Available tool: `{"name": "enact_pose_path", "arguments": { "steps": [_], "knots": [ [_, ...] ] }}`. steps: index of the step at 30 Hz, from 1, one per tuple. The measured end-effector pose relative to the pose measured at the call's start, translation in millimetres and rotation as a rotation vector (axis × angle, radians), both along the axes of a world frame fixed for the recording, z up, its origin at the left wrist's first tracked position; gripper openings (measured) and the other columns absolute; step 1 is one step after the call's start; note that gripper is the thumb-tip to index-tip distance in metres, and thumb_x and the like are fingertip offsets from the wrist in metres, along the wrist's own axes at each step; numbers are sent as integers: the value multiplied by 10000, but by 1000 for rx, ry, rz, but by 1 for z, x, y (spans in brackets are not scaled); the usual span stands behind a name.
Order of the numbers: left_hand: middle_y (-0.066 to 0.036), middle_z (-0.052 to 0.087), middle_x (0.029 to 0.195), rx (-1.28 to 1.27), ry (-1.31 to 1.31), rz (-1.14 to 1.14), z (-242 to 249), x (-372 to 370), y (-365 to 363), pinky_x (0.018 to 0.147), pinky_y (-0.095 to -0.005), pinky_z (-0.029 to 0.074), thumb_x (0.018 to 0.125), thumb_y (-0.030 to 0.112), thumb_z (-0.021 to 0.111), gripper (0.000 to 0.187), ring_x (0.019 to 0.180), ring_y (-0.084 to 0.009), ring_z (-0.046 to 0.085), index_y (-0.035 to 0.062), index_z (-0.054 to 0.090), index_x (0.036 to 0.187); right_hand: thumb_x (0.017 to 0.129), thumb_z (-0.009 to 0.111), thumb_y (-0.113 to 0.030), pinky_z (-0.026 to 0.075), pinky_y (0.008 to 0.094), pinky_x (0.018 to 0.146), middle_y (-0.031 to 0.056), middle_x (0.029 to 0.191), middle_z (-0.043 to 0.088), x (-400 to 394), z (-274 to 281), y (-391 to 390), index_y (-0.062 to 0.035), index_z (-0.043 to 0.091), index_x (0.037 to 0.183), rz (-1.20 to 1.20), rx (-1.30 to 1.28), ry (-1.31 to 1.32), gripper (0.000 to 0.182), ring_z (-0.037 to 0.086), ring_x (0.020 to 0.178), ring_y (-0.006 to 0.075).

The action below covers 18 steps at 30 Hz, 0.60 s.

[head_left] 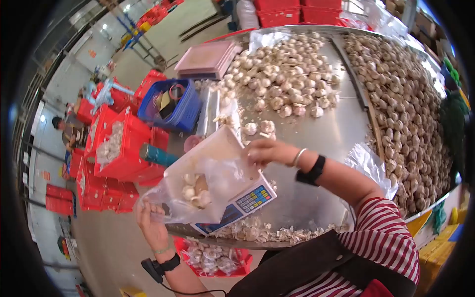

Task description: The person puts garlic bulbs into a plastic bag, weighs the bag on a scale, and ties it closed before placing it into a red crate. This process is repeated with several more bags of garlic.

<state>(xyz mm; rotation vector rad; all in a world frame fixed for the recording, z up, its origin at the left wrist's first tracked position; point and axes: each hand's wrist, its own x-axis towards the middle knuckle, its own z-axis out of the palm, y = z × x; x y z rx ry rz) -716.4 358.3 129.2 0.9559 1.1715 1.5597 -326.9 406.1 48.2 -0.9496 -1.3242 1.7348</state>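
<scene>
A clear plastic bag (170, 195) with a few garlic bulbs (197, 192) in it lies over the white tray (205, 148) of a digital scale (242, 204). At the bag's lower left end, my left hand (151, 222) has its fingers closed on the plastic. My right hand (264, 152) is at the tray's right edge by the other end of the bag, fingers bent together; what is between them, if anything, is too small to tell. Loose bulbs (251, 128) lie on the metal table (316, 163) just beyond my right hand.
Garlic heaps (292, 74) cover the table's far part, with more (401, 114) behind a divider (368, 106). Leftward are a blue basket (170, 106), a green bottle (158, 154) and red crates (123, 148). A red crate (242, 267) of bagged garlic stands below. A person (71, 129) is far left.
</scene>
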Motion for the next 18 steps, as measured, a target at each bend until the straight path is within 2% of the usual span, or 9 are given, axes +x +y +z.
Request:
{"name": "enact_pose_path", "arguments": {
  "steps": [1,3,4,5,9,10,13,16,18],
  "knots": [
    [-12,526,727,-1,-9,13,-1,4,1,592,-230,412,913,151,550,162,648,-83,481,34,573,1023,909,538,-425,504,278,697,41,938,651,16,-10,14,-69,609,1103,-19,-86,-59,411,621,828,135],
    [-31,557,769,15,23,5,-2,2,0,664,-259,430,903,146,555,191,708,-109,513,8,575,1034,903,556,-391,508,321,743,81,978,665,44,-48,51,-60,597,1114,-377,-18,-252,395,639,859,173],
    [-39,569,786,27,64,-27,-2,0,2,697,-275,435,898,144,559,206,738,-124,527,-6,575,1039,880,592,-303,504,364,772,138,1011,659,68,-78,74,-60,600,1119,-477,222,-763,341,642,902,254],
    [-41,566,781,6,78,-15,0,2,3,694,-279,436,896,146,561,213,745,-130,533,-14,574,1037,832,630,-215,484,404,819,165,1017,651,97,-118,95,-79,591,1149,-550,434,-980,347,616,959,336],
    [-47,560,765,-9,134,-31,3,8,6,682,-280,435,892,144,558,216,738,-133,538,-20,566,1032,687,504,45,352,416,1052,194,1361,418,121,-126,125,-83,560,1202,-310,605,-1338,534,339,1297,383],
    [-43,559,760,12,165,-51,1,5,7,672,-270,432,890,145,559,217,720,-126,535,-18,564,1034,680,503,47,346,440,1055,168,1416,366,129,-145,134,-106,575,1201,-185,799,-1613,548,276,1337,385],
    [-25,547,736,-54,73,-105,13,4,18,568,-223,392,885,155,573,219,617,-93,495,2,564,1041,735,541,-11,365,438,1024,101,1481,292,94,-107,118,-117,664,941,-119,592,-1729,263,219,1372,376],
    [-16,541,715,-3,85,-147,31,4,41,509,-197,360,876,158,580,223,571,-69,469,3,574,1037,774,532,-34,376,423,1020,106,1450,335,109,-137,126,-126,664,935,-173,802,-1844,227,282,1328,389],
    [-1,490,699,76,72,-233,54,7,58,509,-200,336,893,140,544,236,549,-60,410,-5,563,1079,769,545,-36,389,424,1006,109,1406,383,103,-128,121,-127,662,943,-158,744,-1858,229,325,1288,388]
  ]
}}
